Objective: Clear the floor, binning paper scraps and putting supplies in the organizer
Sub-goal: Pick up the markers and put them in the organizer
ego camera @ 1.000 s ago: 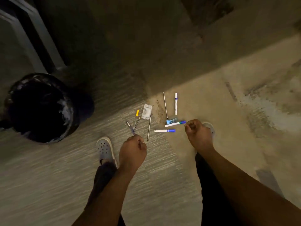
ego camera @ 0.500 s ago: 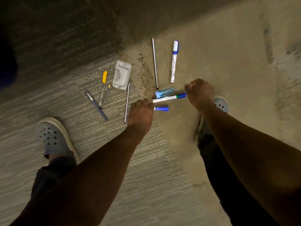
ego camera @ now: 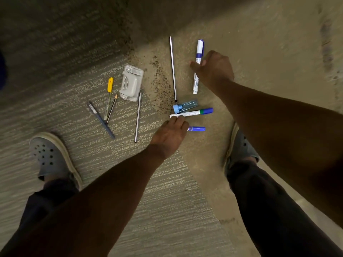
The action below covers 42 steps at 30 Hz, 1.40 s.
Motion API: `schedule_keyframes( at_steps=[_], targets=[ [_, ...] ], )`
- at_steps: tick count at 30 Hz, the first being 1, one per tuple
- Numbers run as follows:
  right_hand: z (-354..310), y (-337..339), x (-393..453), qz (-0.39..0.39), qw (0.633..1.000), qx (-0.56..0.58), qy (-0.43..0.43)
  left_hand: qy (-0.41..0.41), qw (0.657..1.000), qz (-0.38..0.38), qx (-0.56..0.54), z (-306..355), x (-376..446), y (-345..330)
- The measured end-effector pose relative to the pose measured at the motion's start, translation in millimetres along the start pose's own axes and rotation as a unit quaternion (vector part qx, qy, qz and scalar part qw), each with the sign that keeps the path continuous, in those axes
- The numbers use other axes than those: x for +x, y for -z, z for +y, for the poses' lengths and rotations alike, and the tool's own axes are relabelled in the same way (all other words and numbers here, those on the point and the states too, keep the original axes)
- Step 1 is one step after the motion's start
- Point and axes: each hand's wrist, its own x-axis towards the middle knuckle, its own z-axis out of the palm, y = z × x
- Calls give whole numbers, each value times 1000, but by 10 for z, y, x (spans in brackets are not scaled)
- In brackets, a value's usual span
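Supplies lie scattered on the floor. My left hand (ego camera: 170,134) rests low over the white body of a short blue-capped marker (ego camera: 197,129), fingers curled down on it and fingertips touching the white end of a green-and-blue marker (ego camera: 193,112). My right hand (ego camera: 213,70) is further away, thumb and fingers closed around the middle of a white marker with a blue cap (ego camera: 199,50) that still lies on the floor. A light blue tube (ego camera: 184,106) sits just above the green-and-blue marker. No paper scraps, bin or organizer are in view.
To the left lie a grey hole punch (ego camera: 130,84), a yellow-capped pen (ego camera: 109,89), a pencil (ego camera: 112,108), a dark pen (ego camera: 101,119) and two thin metal rods (ego camera: 137,117) (ego camera: 173,69). My grey clogs (ego camera: 50,156) (ego camera: 239,147) flank the pile. Carpet meets bare floor here.
The view dropped closer to the floor and the black bin left the frame. My right hand moved from the green-and-blue marker's cap up to the white marker. My left hand stayed on the blue-capped marker.
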Motion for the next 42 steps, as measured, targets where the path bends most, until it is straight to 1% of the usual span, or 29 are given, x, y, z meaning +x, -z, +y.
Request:
schedule_keyframes(
  at_steps=[2, 4, 6, 8, 11, 16, 18, 19, 24, 26, 27, 28, 29, 30, 31, 32, 33, 35, 36, 37, 39, 41, 42],
  targets=[
    [-11, -39, 36, 9, 1000, -24, 5, -23, 999, 30, -14, 97, 141, 0],
    [-7, -58, 51, 6, 1000, -26, 4, -30, 999, 34, 2, 156, 246, 11],
    [20, -29, 47, 16, 1000, -12, -6, -19, 1000, 11, 20, 190, 316, 29],
    [81, 55, 18, 45, 999, 3, -12, 3, 999, -15, 31, 216, 362, 47],
    [167, 207, -99, 84, 996, 27, 3, 13, 998, -39, 37, 210, 374, 25],
    [100, 378, -352, 99, 994, 52, -10, 19, 996, 30, 76, 159, 266, 106],
    [68, 384, -387, 102, 992, 67, -8, 38, 992, 67, 102, 168, 344, 178],
    [56, 380, -390, 106, 992, 72, -9, 50, 990, 72, 106, 171, 416, 213],
    [59, 315, -399, 122, 990, 71, -11, 91, 989, 13, 113, 178, 539, 281],
    [75, 331, -461, 116, 990, 77, 3, 112, 986, 25, 121, 159, 449, 236],
    [76, 357, -511, 118, 990, 78, 13, 123, 986, 26, 112, 146, 372, 196],
    [66, 392, -577, 122, 989, 76, 25, 130, 990, 9, 62, 147, 254, 150],
    [44, 436, -655, 126, 989, 72, 39, 136, 990, -7, -25, 154, 98, 153],
    [7, 489, -747, 126, 988, 71, 54, 149, 982, -9, -118, 170, -95, 202],
    [-44, 550, -847, 122, 988, 72, 68, 164, 965, -4, -204, 197, -314, 283],
    [-111, 612, -962, 115, 987, 76, 80, 184, 938, 11, -294, 232, -538, 389],
    [-187, 677, -1081, 106, 987, 81, 88, 216, 895, 18, -391, 256, -755, 523],
    [-391, 810, -1351, 86, 987, 88, 101, 284, 772, 16, -568, 206, -1124, 865],
    [-495, 866, -1487, 74, 987, 93, 105, 301, 715, 16, -631, 149, -1276, 1035],
    [-633, 947, -1636, 62, 986, 104, 111, 306, 665, 27, -681, 68, -1446, 1245],
    [-911, 1118, -1949, 37, 983, 129, 122, 303, 569, 72, -761, -93, -1747, 1673],
    [-1244, 1344, -2271, 18, 978, 156, 135, 281, 473, 104, -829, -246, -2058, 2146],
    [-1417, 1473, -2428, 14, 974, 175, 140, 259, 440, 112, -853, -303, -2209, 2381]
  ],
)
